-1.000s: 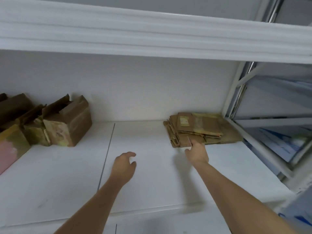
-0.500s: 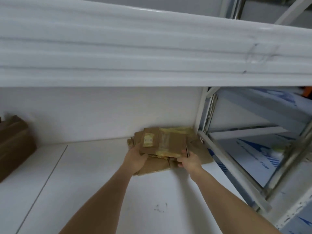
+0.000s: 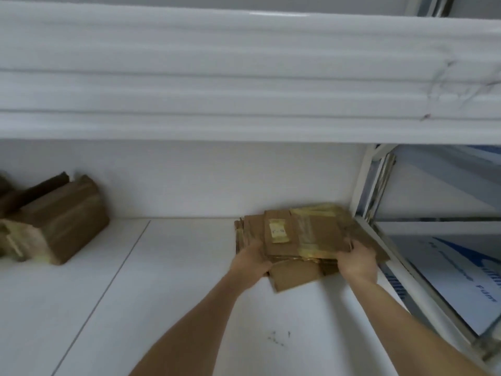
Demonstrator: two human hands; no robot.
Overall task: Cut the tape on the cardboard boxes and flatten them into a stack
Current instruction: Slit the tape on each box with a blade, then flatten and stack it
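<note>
A stack of flattened cardboard boxes (image 3: 303, 234) with yellowed tape and a small label lies on the white shelf (image 3: 168, 294), near its back right corner. My left hand (image 3: 250, 260) grips the stack's near left edge. My right hand (image 3: 356, 260) grips the near right edge, thumb on top. One loose flap sticks out below the stack between my hands. At the far left stand unflattened cardboard boxes (image 3: 58, 226) with open flaps.
A thick white shelf board (image 3: 244, 77) hangs overhead across the view. A metal rack upright (image 3: 363, 185) borders the stack on the right, with a white and blue printed sheet (image 3: 455, 272) beyond it. Small dark specks mark the shelf near my forearms.
My left hand moved from the bare shelf onto the stack's left edge. My right hand shifted to the right edge. The view swung, and the boxes at the left came back in sight.
</note>
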